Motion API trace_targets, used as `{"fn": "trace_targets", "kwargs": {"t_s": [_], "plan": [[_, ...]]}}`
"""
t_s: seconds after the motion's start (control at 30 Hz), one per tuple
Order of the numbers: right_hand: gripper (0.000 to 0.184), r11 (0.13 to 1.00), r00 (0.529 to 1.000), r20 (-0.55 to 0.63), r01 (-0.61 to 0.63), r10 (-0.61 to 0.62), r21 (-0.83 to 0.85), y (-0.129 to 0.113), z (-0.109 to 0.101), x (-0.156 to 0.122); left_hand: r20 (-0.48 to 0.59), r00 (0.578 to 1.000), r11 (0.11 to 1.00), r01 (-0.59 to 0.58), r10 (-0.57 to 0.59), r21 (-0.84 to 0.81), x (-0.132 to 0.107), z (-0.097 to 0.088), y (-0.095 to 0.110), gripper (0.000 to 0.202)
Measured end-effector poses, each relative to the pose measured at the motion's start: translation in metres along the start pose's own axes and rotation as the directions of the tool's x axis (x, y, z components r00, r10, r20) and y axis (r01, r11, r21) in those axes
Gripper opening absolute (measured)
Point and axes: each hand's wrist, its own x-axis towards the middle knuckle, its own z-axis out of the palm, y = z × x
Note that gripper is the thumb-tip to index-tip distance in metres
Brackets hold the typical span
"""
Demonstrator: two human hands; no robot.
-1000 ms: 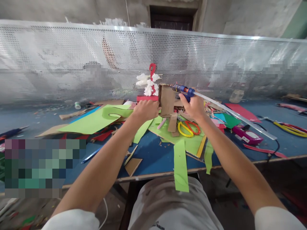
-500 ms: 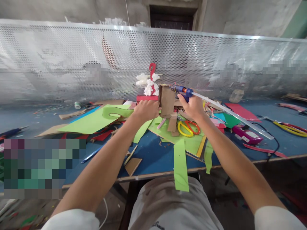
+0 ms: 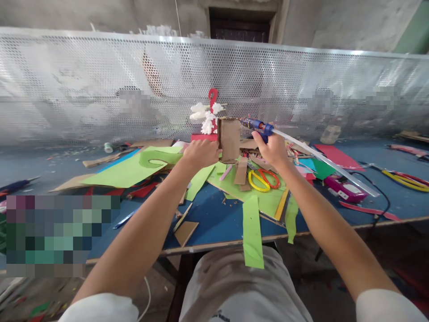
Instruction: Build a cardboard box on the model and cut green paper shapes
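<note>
The left hand [image 3: 200, 153] is clamped on an upright cardboard piece [image 3: 229, 139] above the far middle of the table [image 3: 214, 219]; the right hand [image 3: 273, 147], just right of it, grips a glue gun [image 3: 258, 126] whose nozzle points left at the cardboard's top edge, its long axis running right and nearer

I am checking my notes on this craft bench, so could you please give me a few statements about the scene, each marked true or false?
1. The left hand holds a brown cardboard piece upright. True.
2. The right hand grips a pair of scissors. False: it grips a blue glue gun; the yellow and orange scissors lie on the blue table.
3. The glue gun's nozzle points toward the cardboard piece's top edge. True.
4. A long clear glue stick juts from the back of the gun. True.
5. A red paper strip hangs over the table's near edge. False: the green strip does.
</note>
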Motion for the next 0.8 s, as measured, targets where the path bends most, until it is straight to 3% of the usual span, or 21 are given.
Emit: {"fn": "trace_targets", "kwargs": {"t_s": [0.47, 0.8], "plan": [[0.063, 0.999, 0.999, 0.023, 0.04, -0.04, -0.024, -0.005, 0.005, 0.0, -0.004, 0.999, 0.998, -0.049, 0.049, 0.046, -0.007, -0.003, 0.014, 0.048], [0.073, 0.994, 0.997, -0.029, 0.07, -0.073, -0.085, 0.003, 0.005, 0.003, 0.022, 0.999, 0.997, -0.05, 0.049, 0.058, -0.003, -0.003, 0.01, 0.047]]}}
